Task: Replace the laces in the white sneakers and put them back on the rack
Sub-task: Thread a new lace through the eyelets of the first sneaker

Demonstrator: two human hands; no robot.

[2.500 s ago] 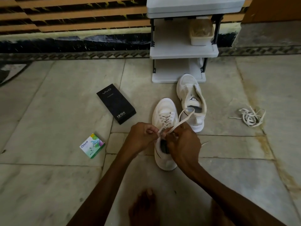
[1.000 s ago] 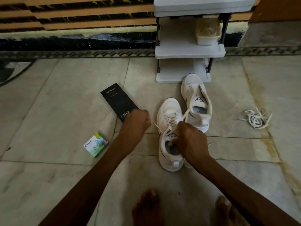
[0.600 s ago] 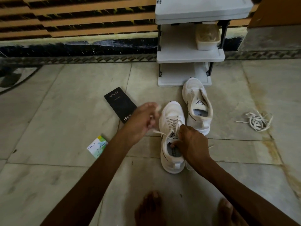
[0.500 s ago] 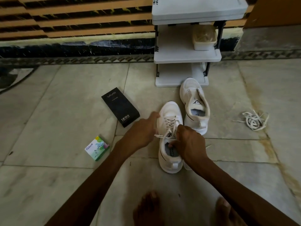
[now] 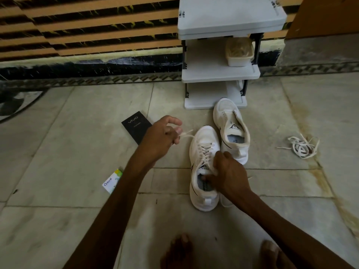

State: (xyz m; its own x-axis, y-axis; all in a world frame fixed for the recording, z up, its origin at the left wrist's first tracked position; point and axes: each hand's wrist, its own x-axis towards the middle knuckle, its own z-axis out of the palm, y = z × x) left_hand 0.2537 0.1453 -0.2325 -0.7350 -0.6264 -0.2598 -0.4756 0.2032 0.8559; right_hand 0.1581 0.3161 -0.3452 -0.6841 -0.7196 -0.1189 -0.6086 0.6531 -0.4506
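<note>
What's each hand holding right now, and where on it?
Left hand pinches the flat cream lace near its free end. Right hand grips the nearer white sneaker at its tongue, by the opening.

Left hand (image 5: 159,136): earlier at the tongue of the near sneaker (image 5: 204,136), beside the right hand; now drawn off to centre-left of the frame, over a corner of the black box (image 5: 134,125), pinching the lace (image 5: 186,133) end.
Lace: earlier loop toward the upper right gone; now runs from the eyelets to the left hand.
Right hand (image 5: 227,175): from pinching the lace to gripping the sneaker's collar.
</note>
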